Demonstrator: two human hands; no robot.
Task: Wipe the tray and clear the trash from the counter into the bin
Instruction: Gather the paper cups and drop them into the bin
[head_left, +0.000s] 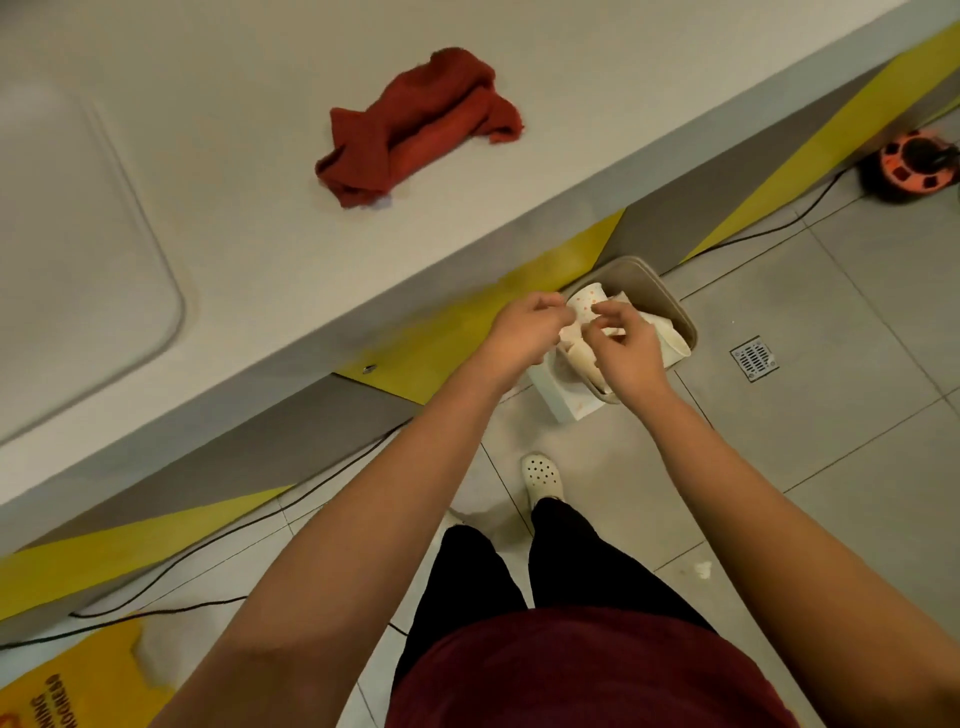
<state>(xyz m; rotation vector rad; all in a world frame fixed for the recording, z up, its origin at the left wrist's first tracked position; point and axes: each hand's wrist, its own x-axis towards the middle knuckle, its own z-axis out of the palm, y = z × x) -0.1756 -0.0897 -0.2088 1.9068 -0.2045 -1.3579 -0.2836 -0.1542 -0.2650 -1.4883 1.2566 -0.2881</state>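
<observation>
Both my hands hover over a small beige bin (670, 304) on the floor below the counter's edge. A white paper cup with orange dots (587, 304) lies in the bin among crumpled napkins (670, 338). My right hand (626, 345) pinches a bit of crumpled napkin over the bin. My left hand (524, 330) sits just left of the cup, its fingers loosely curled with nothing seen in them. A white tray (78, 260) lies on the counter at the left. A crumpled red cloth (421, 130) rests on the counter (260, 78) further right.
A white flat thing (563, 402) lies on the floor against the bin. A floor drain (754, 358) sits to its right and an orange cable reel (909, 166) at far right. Black cables run along the counter base. A yellow warning sign (62, 686) is at bottom left.
</observation>
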